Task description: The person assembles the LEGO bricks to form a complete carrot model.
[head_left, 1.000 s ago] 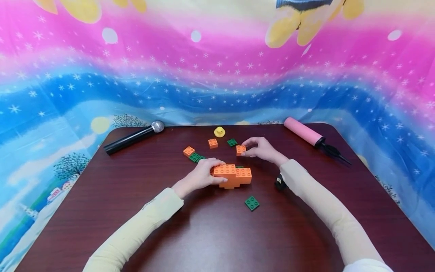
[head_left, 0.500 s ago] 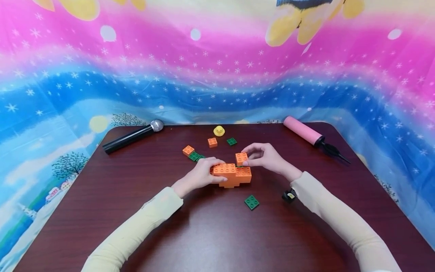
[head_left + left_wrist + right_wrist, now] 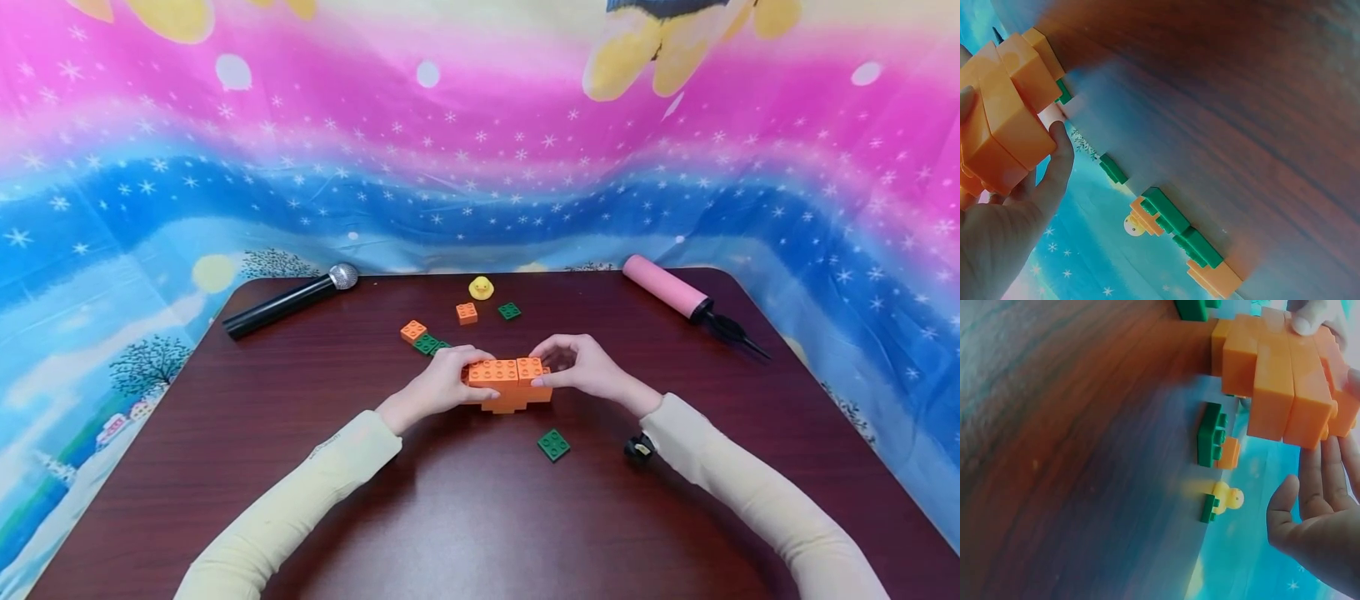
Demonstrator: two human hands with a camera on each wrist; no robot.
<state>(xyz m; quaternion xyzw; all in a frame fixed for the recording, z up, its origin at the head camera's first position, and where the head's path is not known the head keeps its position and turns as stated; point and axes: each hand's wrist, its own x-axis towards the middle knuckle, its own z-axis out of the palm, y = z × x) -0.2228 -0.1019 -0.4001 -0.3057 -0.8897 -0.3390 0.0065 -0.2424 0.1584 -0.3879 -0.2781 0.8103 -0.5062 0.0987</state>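
In the head view a stepped stack of orange building bricks (image 3: 504,400) stands near the table's middle, narrower at its foot. My left hand (image 3: 438,382) grips the stack's left end, thumb in front and fingers behind. At the right end my right hand (image 3: 588,367) pinches a small orange four-stud brick (image 3: 528,367), which sits on the top layer beside a longer orange brick (image 3: 492,372). The left wrist view shows the left fingers (image 3: 1057,165) against the orange bricks (image 3: 1016,106). From the right wrist, the stack (image 3: 1272,381) is seen from its side, above the right hand (image 3: 1322,531).
A green brick (image 3: 554,445) lies in front of the stack. Behind are an orange brick (image 3: 413,331), green bricks (image 3: 427,344), another orange brick (image 3: 467,313), a green one (image 3: 509,311) and a yellow rubber duck (image 3: 481,288). A microphone (image 3: 281,307) and pink hand pump (image 3: 667,287) flank them.
My right hand has brought the small orange brick toward me and down onto the stack's right part. The left hand keeps its grip on the stack.
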